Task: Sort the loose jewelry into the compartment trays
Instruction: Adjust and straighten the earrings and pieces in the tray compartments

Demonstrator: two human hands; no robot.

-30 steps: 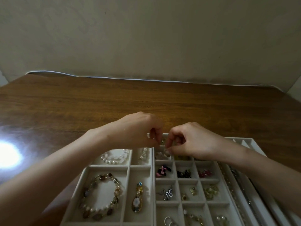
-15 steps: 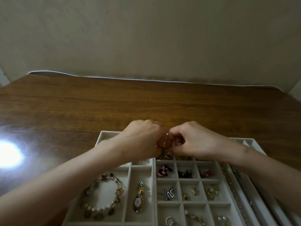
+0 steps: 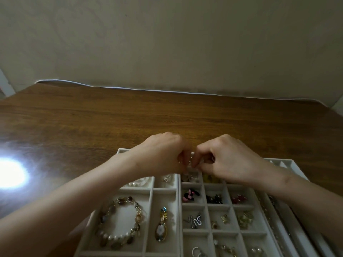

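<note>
Glossy wooden table (image 3: 130, 115); matt, cloth-lined trays (image 3: 179, 210); pearly bracelet (image 3: 118, 225).

I pinch a small glinting piece (image 3: 190, 161), too tiny to name, between my left hand (image 3: 163, 154) and right hand (image 3: 228, 158), above the far edge of the cream trays (image 3: 179, 210) at lower centre. In the left tray's big compartments a beaded bracelet (image 3: 120, 223) lies looped beside an oval pendant (image 3: 161, 229). The fine grid to its right holds small coloured pieces (image 3: 190, 194), pink-black, dark, red and gold, each in its own cell.
</note>
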